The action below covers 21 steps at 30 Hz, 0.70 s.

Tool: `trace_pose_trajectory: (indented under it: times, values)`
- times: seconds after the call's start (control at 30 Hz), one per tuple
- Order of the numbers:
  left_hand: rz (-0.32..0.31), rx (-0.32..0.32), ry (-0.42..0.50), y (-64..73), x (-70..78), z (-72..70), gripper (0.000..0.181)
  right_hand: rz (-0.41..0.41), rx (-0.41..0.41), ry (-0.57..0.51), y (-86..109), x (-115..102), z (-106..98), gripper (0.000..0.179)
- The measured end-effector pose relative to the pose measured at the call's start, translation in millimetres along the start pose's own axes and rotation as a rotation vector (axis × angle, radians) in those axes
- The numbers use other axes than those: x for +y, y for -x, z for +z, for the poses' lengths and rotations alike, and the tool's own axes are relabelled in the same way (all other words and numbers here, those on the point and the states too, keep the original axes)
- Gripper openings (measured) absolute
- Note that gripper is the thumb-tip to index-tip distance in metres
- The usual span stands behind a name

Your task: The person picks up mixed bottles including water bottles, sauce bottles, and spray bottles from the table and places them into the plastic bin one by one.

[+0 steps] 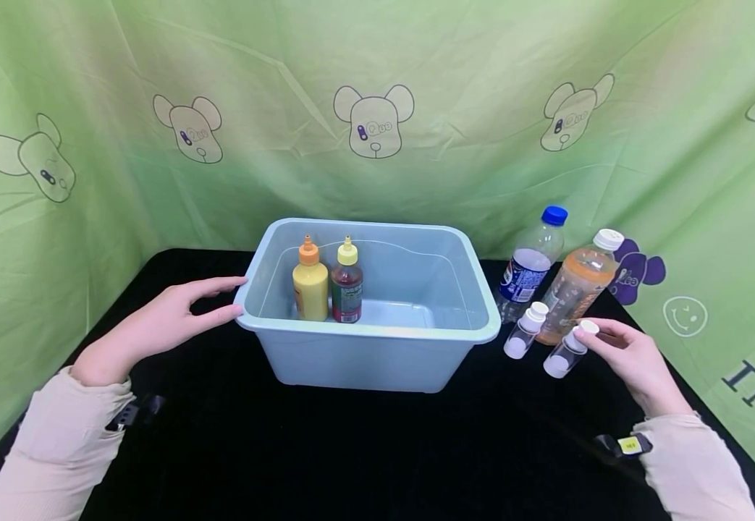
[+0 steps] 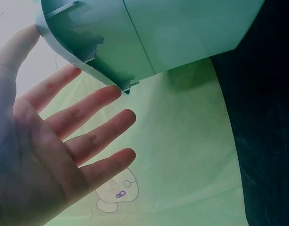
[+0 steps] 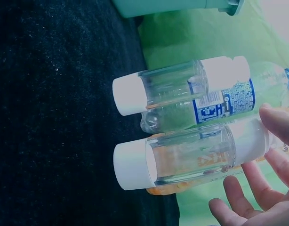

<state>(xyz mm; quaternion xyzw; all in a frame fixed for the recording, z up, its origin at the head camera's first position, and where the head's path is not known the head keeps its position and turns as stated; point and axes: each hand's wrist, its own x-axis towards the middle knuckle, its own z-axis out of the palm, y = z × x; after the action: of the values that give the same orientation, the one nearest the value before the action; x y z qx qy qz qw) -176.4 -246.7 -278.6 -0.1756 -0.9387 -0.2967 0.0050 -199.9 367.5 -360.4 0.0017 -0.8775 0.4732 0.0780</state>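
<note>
Pinching the nearer small clear bottle (image 1: 567,354) by its white cap, right of the blue bin (image 1: 364,362), the right hand (image 1: 634,365) has little to grip, so the bottle could slip or tip into its twin (image 1: 525,332) close by. The left hand (image 1: 162,322), fingers extended, touches the bin's left rim; a careless push there might topple the yellow squeeze bottle (image 1: 312,293) inside.

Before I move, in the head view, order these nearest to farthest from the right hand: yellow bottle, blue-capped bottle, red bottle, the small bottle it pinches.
1. Small bottle, its cap pinched by the right hand.
2. Blue-capped bottle, right of the tub.
3. Red bottle, inside the tub.
4. Yellow bottle, also inside, farther left.
</note>
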Motion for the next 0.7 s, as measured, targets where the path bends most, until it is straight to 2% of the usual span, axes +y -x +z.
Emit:
trace_pose_trajectory:
  times: [0.33, 0.7]
  values:
    - [0.007, 0.008, -0.004, -0.5, -1.3, 0.3, 0.049, -0.05, 0.028, -0.062, 0.5, -5.5, -1.4, 0.019]
    - [0.01, 0.009, -0.01, -1.2, -2.3, 0.8, 0.049, -0.065, 0.052, -0.119, -0.7, -16.3, -5.7, 0.022]
